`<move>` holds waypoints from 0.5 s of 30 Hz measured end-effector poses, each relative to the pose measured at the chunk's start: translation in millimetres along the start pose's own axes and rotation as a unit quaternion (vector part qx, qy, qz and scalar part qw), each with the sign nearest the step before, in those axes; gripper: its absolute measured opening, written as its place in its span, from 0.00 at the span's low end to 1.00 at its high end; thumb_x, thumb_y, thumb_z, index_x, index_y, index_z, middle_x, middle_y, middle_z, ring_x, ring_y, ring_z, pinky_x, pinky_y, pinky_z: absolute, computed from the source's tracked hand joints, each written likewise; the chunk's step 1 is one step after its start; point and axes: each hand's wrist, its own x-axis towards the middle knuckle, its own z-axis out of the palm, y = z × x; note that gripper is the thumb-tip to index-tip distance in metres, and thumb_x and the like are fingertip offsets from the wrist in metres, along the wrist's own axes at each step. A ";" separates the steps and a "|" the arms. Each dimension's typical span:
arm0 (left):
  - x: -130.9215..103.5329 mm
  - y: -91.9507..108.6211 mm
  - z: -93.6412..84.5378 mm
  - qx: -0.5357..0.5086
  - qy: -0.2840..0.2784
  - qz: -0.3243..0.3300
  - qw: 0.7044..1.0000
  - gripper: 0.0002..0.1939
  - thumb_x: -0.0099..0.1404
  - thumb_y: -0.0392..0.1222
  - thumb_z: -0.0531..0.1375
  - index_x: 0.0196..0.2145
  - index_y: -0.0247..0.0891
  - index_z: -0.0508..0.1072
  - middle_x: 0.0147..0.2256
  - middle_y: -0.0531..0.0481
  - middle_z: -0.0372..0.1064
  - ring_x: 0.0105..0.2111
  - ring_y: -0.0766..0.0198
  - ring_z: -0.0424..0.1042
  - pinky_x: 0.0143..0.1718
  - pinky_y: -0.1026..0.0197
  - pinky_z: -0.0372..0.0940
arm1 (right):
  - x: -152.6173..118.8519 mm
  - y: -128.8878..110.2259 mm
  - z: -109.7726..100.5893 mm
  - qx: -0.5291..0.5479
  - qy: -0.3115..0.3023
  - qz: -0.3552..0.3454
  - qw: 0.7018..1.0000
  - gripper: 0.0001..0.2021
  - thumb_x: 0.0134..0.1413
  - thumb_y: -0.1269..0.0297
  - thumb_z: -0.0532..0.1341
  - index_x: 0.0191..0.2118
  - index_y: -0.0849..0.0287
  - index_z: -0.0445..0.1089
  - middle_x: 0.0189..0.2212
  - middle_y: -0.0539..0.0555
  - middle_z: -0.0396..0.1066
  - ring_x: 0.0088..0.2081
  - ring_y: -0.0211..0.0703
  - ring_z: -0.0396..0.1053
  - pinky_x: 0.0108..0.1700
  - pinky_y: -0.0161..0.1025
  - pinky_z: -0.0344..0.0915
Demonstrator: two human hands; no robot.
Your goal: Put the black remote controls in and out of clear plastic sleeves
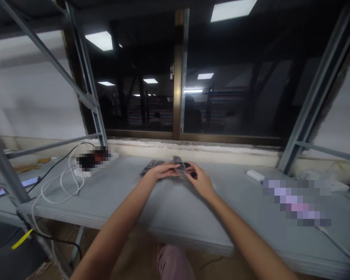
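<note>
Both of my hands meet over the grey table (pixel 169 206), near its back edge. Between them is a clear, crinkled plastic piece (pixel 181 169) with a dark part at its top. My left hand (pixel 165 171) pinches it from the left. On the other side my right hand (pixel 200 179) has its fingers closed on it, and a small black object (pixel 193 173) shows among those fingers. Flat dark packets (pixel 148 166) lie on the table just behind and left of my left hand. Blur hides the details of the plastic.
A white power strip (pixel 89 171) with looped white cables (pixel 61 190) is at the left. Toward the right are a white adapter (pixel 255 175) and a pixelated device (pixel 297 202) with a cable. Metal shelf posts (pixel 315 93) rise at both sides.
</note>
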 end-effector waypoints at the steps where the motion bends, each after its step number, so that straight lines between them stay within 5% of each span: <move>1: -6.0 2.4 -9.0 0.016 0.019 -0.008 1.000 0.07 0.58 0.35 0.64 0.33 0.27 0.73 0.27 0.43 0.74 0.26 0.65 0.75 0.34 0.65 0.70 | -1.0 -0.7 2.2 -0.006 -0.028 -0.010 1.000 0.26 0.57 0.56 0.56 0.60 0.54 0.57 0.45 0.55 0.72 0.44 0.46 0.69 0.45 0.43 0.65; 4: -19.9 8.1 -32.3 0.063 0.085 -0.056 0.993 0.05 0.57 0.32 0.63 0.32 0.30 0.70 0.25 0.45 0.73 0.22 0.65 0.74 0.30 0.65 0.71 | -5.4 0.2 10.3 -0.087 -0.146 -0.058 0.984 0.32 0.56 0.54 0.58 0.64 0.58 0.52 0.54 0.61 0.66 0.55 0.52 0.61 0.54 0.49 0.58; 7: -26.7 12.8 -44.3 0.097 0.130 -0.095 0.982 0.05 0.57 0.28 0.62 0.32 0.32 0.69 0.24 0.45 0.73 0.21 0.64 0.73 0.26 0.65 0.70 | -9.3 1.7 16.9 -0.163 -0.237 -0.122 0.950 0.21 0.61 0.58 0.54 0.57 0.58 0.63 0.55 0.62 0.65 0.57 0.52 0.58 0.56 0.52 0.51; 11: -28.8 18.3 -44.9 0.134 0.170 -0.120 0.969 0.09 0.55 0.28 0.60 0.35 0.34 0.68 0.21 0.46 0.72 0.17 0.60 0.71 0.21 0.60 0.68 | -9.0 -0.8 17.1 -0.192 -0.245 -0.133 0.941 0.17 0.62 0.70 0.49 0.49 0.54 0.72 0.47 0.56 0.74 0.48 0.45 0.67 0.52 0.48 0.52; 15: -30.0 23.8 -42.8 0.111 0.224 -0.089 0.964 0.07 0.59 0.39 0.58 0.37 0.38 0.69 0.19 0.50 0.69 0.13 0.60 0.68 0.16 0.58 0.65 | -5.9 -2.0 12.6 -0.195 -0.229 -0.123 0.946 0.15 0.57 0.73 0.54 0.44 0.55 0.75 0.42 0.55 0.76 0.45 0.45 0.70 0.49 0.41 0.56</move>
